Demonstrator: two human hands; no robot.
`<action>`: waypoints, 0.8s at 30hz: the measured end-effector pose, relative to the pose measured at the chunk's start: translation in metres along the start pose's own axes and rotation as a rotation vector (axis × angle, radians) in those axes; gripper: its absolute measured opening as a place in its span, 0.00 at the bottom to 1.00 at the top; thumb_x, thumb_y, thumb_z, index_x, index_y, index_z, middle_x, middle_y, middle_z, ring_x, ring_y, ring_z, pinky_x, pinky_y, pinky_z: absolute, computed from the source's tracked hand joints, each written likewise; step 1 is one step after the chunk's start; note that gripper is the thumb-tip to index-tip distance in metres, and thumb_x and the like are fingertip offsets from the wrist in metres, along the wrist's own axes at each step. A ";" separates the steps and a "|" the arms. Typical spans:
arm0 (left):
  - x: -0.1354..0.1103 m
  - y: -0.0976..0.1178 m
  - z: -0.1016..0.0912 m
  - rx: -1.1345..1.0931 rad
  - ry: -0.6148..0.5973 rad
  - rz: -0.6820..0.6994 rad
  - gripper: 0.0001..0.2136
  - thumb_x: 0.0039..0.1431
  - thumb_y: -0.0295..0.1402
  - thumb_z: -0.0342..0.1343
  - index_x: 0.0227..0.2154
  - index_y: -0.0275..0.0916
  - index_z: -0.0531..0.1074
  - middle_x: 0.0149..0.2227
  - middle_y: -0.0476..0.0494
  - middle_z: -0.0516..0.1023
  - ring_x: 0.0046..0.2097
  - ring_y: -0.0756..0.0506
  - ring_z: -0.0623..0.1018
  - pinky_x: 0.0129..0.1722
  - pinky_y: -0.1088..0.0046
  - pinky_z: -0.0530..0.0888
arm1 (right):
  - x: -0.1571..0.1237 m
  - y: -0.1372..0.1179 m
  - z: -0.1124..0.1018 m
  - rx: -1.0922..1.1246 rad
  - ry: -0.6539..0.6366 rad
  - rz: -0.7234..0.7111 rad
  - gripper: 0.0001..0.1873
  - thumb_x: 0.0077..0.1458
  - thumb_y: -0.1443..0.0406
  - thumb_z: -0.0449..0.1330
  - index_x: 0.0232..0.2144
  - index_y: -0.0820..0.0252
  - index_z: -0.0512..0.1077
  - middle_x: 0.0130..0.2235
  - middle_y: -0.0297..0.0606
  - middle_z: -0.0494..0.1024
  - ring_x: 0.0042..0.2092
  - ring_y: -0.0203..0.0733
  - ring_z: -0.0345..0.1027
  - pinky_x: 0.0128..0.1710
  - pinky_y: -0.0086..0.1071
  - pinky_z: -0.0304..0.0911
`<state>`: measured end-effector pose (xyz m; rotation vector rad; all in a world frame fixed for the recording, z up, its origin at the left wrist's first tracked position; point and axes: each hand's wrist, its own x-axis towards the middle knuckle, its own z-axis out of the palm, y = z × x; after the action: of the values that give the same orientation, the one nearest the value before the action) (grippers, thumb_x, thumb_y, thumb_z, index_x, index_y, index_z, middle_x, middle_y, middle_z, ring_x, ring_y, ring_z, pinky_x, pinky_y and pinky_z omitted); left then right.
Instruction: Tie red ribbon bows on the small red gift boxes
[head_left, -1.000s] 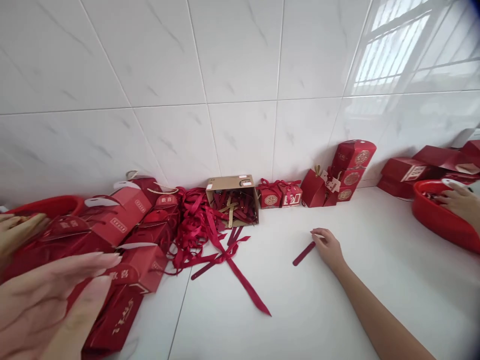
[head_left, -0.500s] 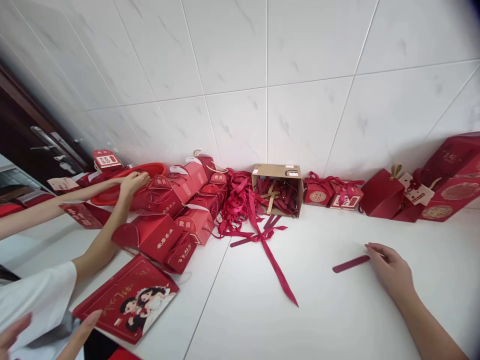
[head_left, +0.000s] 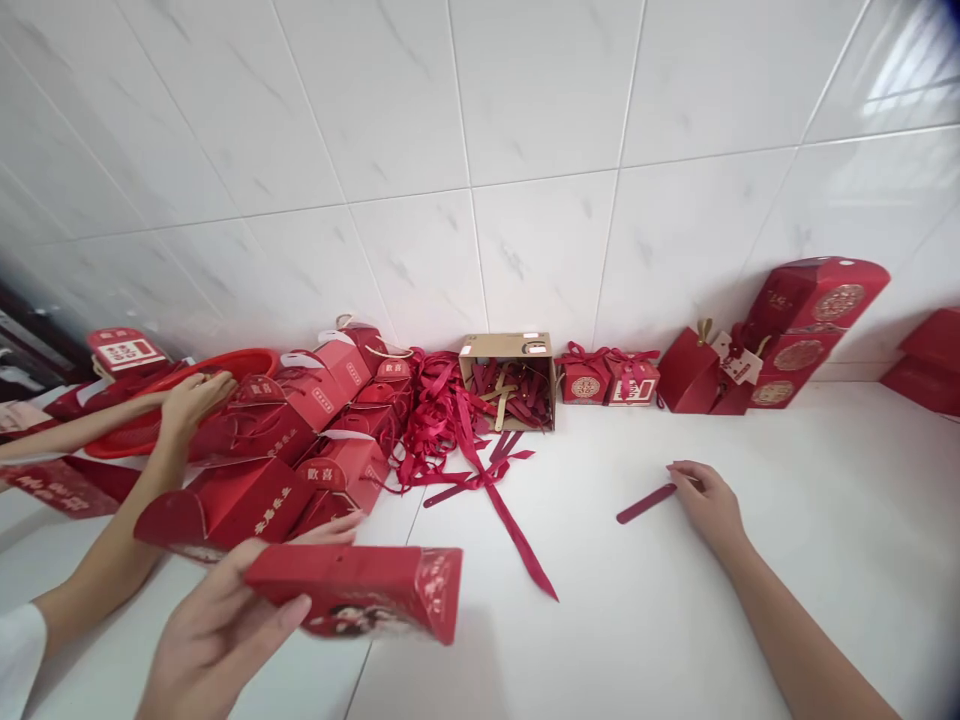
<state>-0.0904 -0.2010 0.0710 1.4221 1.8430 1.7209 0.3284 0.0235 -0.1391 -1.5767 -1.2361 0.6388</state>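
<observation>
Our left fingers [head_left: 281,625] pinch a blurred red box [head_left: 352,580]; our right fingers [head_left: 688,471] pinch a strip [head_left: 645,503], hiding its end.

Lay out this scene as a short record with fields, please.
Left grip: closed around a red printed box
Right grip: pinching one end of a dark red strip
Middle: open cardboard box with loose strips inside
Beside it: tangled red ribbon left, two ribbon-tied boxes right
Co-worker's hands: at the red basket, far left

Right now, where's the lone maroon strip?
In the head view, the lone maroon strip is right of centre, its upper end at the right hand.
</observation>
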 end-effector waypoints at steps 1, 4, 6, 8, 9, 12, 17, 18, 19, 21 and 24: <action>0.011 0.008 0.014 -0.193 -0.031 -0.018 0.11 0.51 0.41 0.61 0.25 0.42 0.67 0.33 0.44 0.81 0.41 0.34 0.79 0.36 0.57 0.77 | 0.000 0.000 0.000 0.013 0.003 -0.003 0.15 0.44 0.54 0.58 0.30 0.57 0.76 0.43 0.42 0.76 0.42 0.49 0.70 0.47 0.42 0.64; 0.042 0.036 0.051 -0.389 -0.158 0.032 0.12 0.44 0.38 0.66 0.24 0.40 0.67 0.25 0.50 0.74 0.29 0.44 0.77 0.30 0.67 0.76 | -0.003 -0.004 0.001 0.053 0.017 -0.001 0.14 0.43 0.54 0.58 0.29 0.57 0.76 0.42 0.41 0.76 0.42 0.48 0.71 0.47 0.41 0.64; 0.055 0.054 0.075 -0.379 -0.192 0.083 0.12 0.46 0.37 0.63 0.32 0.40 0.70 0.27 0.50 0.74 0.27 0.47 0.75 0.27 0.72 0.74 | -0.005 -0.009 0.002 0.079 0.035 0.007 0.14 0.43 0.55 0.59 0.28 0.57 0.75 0.41 0.41 0.77 0.41 0.48 0.71 0.46 0.41 0.65; 0.060 0.065 0.098 -0.401 -0.207 0.062 0.22 0.48 0.35 0.62 0.47 0.43 0.66 0.27 0.52 0.75 0.25 0.49 0.75 0.25 0.75 0.73 | -0.008 -0.019 0.002 0.103 0.076 0.020 0.15 0.43 0.54 0.59 0.29 0.58 0.75 0.40 0.43 0.77 0.40 0.49 0.72 0.44 0.42 0.66; 0.060 0.067 0.110 -0.429 -0.245 0.038 0.28 0.48 0.34 0.61 0.54 0.44 0.61 0.27 0.52 0.75 0.25 0.49 0.75 0.26 0.75 0.73 | -0.009 -0.027 0.001 0.115 0.103 0.025 0.15 0.44 0.54 0.59 0.30 0.59 0.75 0.39 0.44 0.77 0.40 0.51 0.72 0.43 0.44 0.66; 0.056 0.065 0.140 -0.557 -0.371 -0.033 0.34 0.51 0.33 0.60 0.61 0.46 0.53 0.28 0.52 0.76 0.27 0.50 0.76 0.29 0.74 0.75 | -0.017 -0.066 -0.001 0.162 0.159 -0.005 0.17 0.49 0.52 0.57 0.34 0.59 0.73 0.38 0.46 0.78 0.43 0.53 0.71 0.44 0.45 0.66; 0.051 0.056 0.163 -0.618 -0.387 -0.030 0.30 0.54 0.35 0.59 0.59 0.46 0.57 0.34 0.47 0.78 0.30 0.48 0.77 0.33 0.72 0.76 | -0.054 -0.177 -0.002 0.586 -0.175 -0.247 0.21 0.58 0.50 0.53 0.51 0.51 0.65 0.42 0.41 0.77 0.47 0.50 0.71 0.47 0.45 0.65; 0.050 0.055 0.164 -0.613 -0.375 -0.021 0.29 0.54 0.36 0.59 0.58 0.46 0.58 0.35 0.46 0.78 0.31 0.47 0.78 0.34 0.71 0.77 | -0.064 -0.199 0.000 0.652 -0.256 -0.289 0.26 0.57 0.48 0.54 0.55 0.49 0.62 0.46 0.41 0.76 0.48 0.50 0.70 0.49 0.46 0.64; 0.049 0.055 0.165 -0.607 -0.365 -0.013 0.27 0.54 0.36 0.59 0.57 0.46 0.59 0.36 0.45 0.78 0.32 0.46 0.78 0.35 0.70 0.77 | -0.073 -0.218 0.003 0.699 -0.327 -0.315 0.32 0.53 0.48 0.59 0.58 0.46 0.58 0.49 0.41 0.74 0.50 0.51 0.69 0.50 0.46 0.64; 0.048 0.055 0.166 -0.586 -0.350 -0.002 0.24 0.54 0.37 0.58 0.54 0.45 0.62 0.36 0.45 0.78 0.34 0.45 0.79 0.36 0.70 0.77 | -0.088 -0.245 0.011 0.739 -0.426 -0.275 0.40 0.48 0.54 0.66 0.60 0.42 0.55 0.52 0.39 0.73 0.50 0.51 0.69 0.48 0.45 0.66; 0.047 0.052 0.166 -0.556 -0.342 -0.011 0.12 0.54 0.37 0.59 0.41 0.43 0.69 0.31 0.47 0.76 0.30 0.46 0.77 0.31 0.73 0.75 | -0.096 -0.257 0.024 0.804 -0.329 -0.163 0.21 0.50 0.57 0.66 0.47 0.46 0.70 0.40 0.35 0.77 0.37 0.46 0.73 0.35 0.37 0.70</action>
<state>0.0326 -0.0707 0.0904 1.3509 1.0812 1.6730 0.1716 -0.0599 0.0711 -0.7142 -1.1149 1.1431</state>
